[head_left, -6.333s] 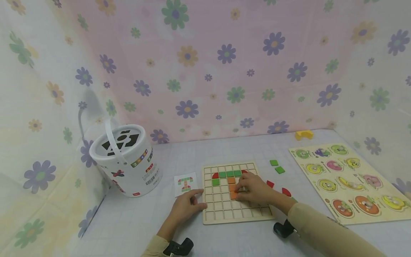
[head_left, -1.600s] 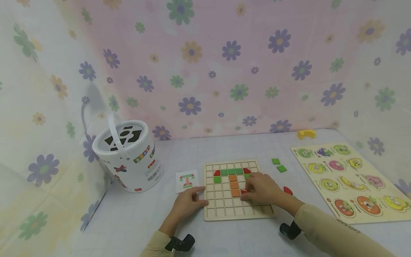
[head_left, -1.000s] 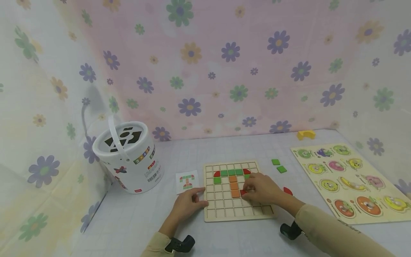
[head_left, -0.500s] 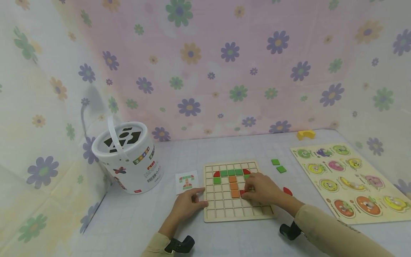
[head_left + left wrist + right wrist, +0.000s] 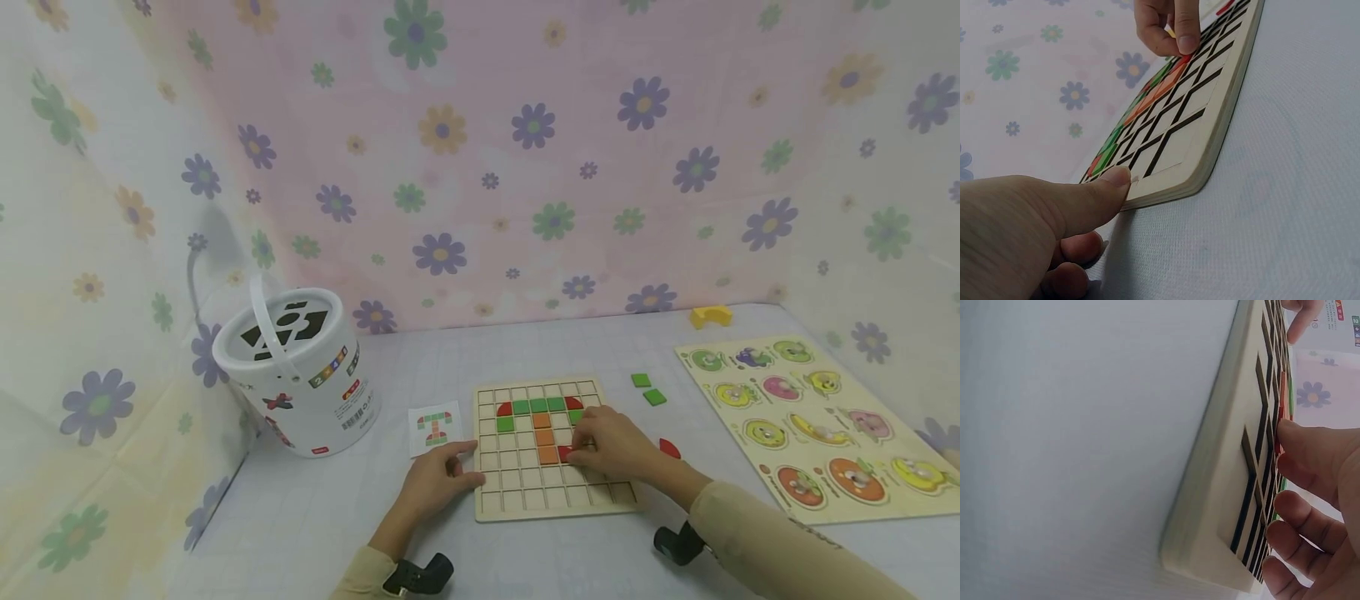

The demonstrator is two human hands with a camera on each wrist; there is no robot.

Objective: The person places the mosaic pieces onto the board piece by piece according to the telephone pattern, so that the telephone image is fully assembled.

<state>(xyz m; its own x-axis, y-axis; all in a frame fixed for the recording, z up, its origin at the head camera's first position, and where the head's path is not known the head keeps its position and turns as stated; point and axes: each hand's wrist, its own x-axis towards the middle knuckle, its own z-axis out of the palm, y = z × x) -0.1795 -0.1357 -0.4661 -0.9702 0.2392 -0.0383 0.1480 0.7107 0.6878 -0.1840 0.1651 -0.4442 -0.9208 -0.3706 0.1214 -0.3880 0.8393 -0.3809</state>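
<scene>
A wooden grid board [image 5: 517, 502] lies on the table, holding a T-like pattern of green, red and orange tiles. My left hand [image 5: 437, 482] touches its left edge, with the thumb [image 5: 1100, 194] resting on the rim in the left wrist view. My right hand [image 5: 615, 446] pinches a red tile [image 5: 566, 453] in the cell right of the lowest orange tile [image 5: 548, 456]. In the right wrist view, the thumb [image 5: 1297, 440] lies on that red tile; the fingers hide part of it. A pattern card [image 5: 435, 426] lies left of the board.
Two green square tiles [image 5: 655, 397] lie right of the board. A red quarter-round tile [image 5: 670, 449] is near my right wrist. Further right sits a fruit puzzle board [image 5: 750, 392], with a yellow block [image 5: 710, 316] behind it. A white bucket [image 5: 300, 375] stands at left.
Since the oldest frame, one of two loose red tiles has gone from the table; my right hand now holds a red tile beside the lowest orange one. My left hand has stayed at the edge.
</scene>
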